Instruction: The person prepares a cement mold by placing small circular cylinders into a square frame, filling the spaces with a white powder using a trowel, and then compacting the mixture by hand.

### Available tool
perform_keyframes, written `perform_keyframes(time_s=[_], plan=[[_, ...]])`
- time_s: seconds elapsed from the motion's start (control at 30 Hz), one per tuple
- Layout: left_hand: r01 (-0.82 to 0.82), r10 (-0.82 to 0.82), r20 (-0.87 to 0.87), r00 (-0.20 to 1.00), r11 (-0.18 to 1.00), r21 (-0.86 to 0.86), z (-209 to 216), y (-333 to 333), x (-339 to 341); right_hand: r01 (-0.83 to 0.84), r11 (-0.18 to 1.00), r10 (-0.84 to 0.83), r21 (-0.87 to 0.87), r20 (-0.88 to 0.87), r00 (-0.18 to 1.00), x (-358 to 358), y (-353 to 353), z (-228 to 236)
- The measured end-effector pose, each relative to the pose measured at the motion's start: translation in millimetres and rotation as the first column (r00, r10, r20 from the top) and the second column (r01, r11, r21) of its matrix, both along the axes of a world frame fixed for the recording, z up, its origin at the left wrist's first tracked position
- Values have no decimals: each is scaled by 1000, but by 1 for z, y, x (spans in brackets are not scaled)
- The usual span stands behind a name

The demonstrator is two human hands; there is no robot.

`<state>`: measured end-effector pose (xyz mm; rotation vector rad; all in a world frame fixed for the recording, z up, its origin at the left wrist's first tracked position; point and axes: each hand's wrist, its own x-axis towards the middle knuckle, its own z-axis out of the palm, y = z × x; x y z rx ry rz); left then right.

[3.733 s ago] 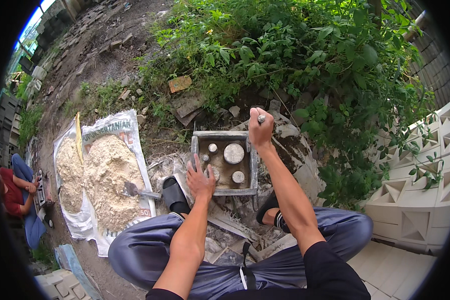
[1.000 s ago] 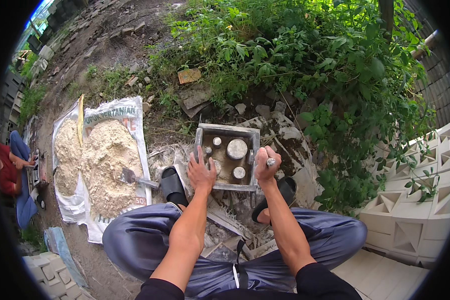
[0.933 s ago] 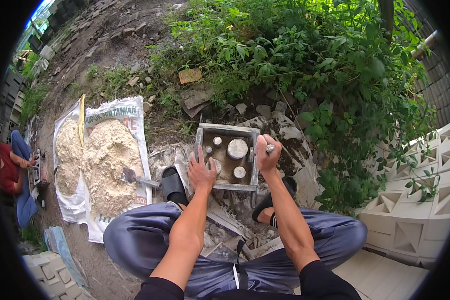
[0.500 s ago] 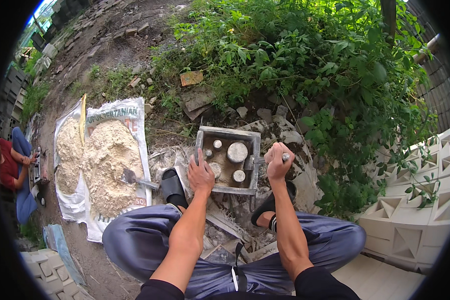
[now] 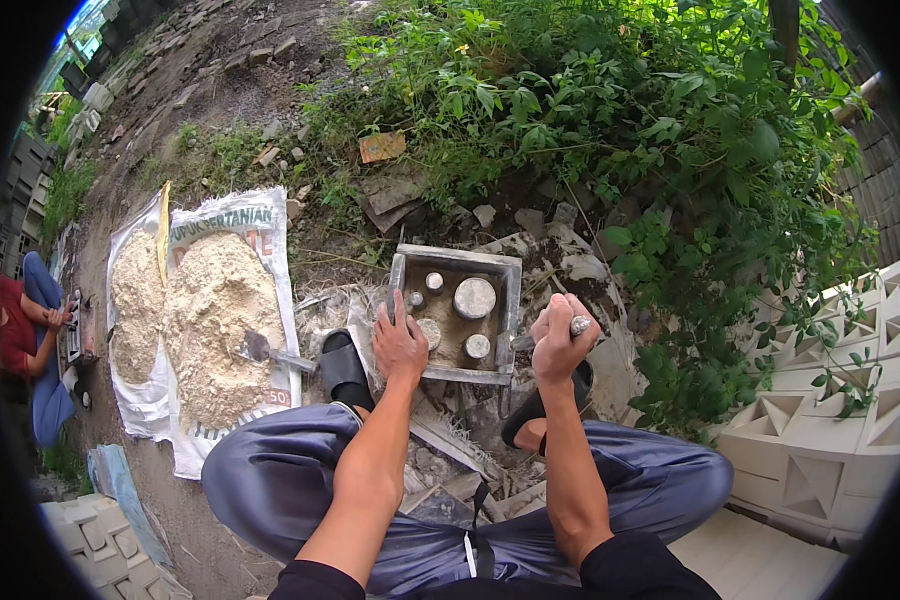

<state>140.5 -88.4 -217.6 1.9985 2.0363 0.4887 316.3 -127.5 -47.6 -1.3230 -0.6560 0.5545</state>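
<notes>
In front of me on the ground sits a square grey mould box (image 5: 457, 377) with low walls. Inside it, round pale plugs of different widths stand upright, the widest being a disc-topped plug (image 5: 475, 298) at the far right. My left hand (image 5: 400, 345) rests on the box's left wall, its fingers stretched apart. Closed in a fist, my right hand (image 5: 561, 338) grips a grey rod-like tool (image 5: 580, 325) just right of the box. The tool's other end points at the right wall; whether it touches cannot be made out.
To the left, pale powder (image 5: 220, 300) is heaped on white sacks, with a trowel (image 5: 280, 355) in it. A person (image 5: 35, 330) sits far left. Pale patterned blocks (image 5: 810, 440) are stacked at right. Green plants (image 5: 590, 120) and broken stones lie beyond the box.
My right hand has shifted slightly nearer and to the right with the tool, whose far end now sits lower along the right wall. My left hand has barely moved.
</notes>
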Motion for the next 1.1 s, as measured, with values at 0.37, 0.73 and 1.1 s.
perform_keyframes(time_s=[0.37,0.73,1.1], plan=[[-4,4,9,1000,1000,-30,0,-3,-2,-49,996,47,69,31,998,1,-4,-18],[2,-2,8,1000,999,-48,0,-2,-1,-141,989,122,37,321,939,-7,-7,-40],[-3,4,8,1000,998,-68,-5,-7,-2,-191,981,193,-32,267,944,15,14,-50]])
